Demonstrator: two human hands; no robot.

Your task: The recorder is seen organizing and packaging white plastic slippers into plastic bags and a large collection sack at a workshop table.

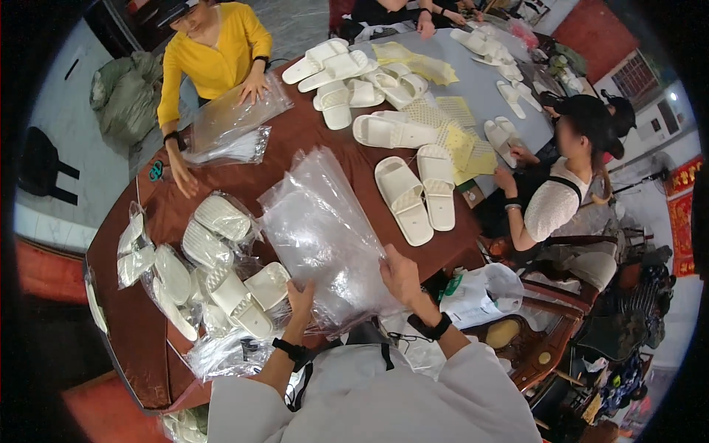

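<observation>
A stack of clear plastic bags (325, 229) lies on the table right in front of me. My right hand (401, 277) is closed on the stack's right edge, thumb on top. At the lower left edge, my left hand (301, 301) grips the bags too, its fingers partly hidden beneath the plastic. Close to my left hand is a pair of white slippers (240, 299), with several bagged white slippers (218, 221) spread out to the left. Beyond my right hand, an unbagged pair of white slippers (417, 193) rests near the table's right side.
More loose slippers (336, 96) are heaped at the back, beside yellow perforated sheets (454, 136). Across the brown table (317, 136), a person in yellow (214, 55) touches another bag stack (229, 140). A seated person (557, 184) handles slippers at right. A wooden chair (550, 336) stands close by.
</observation>
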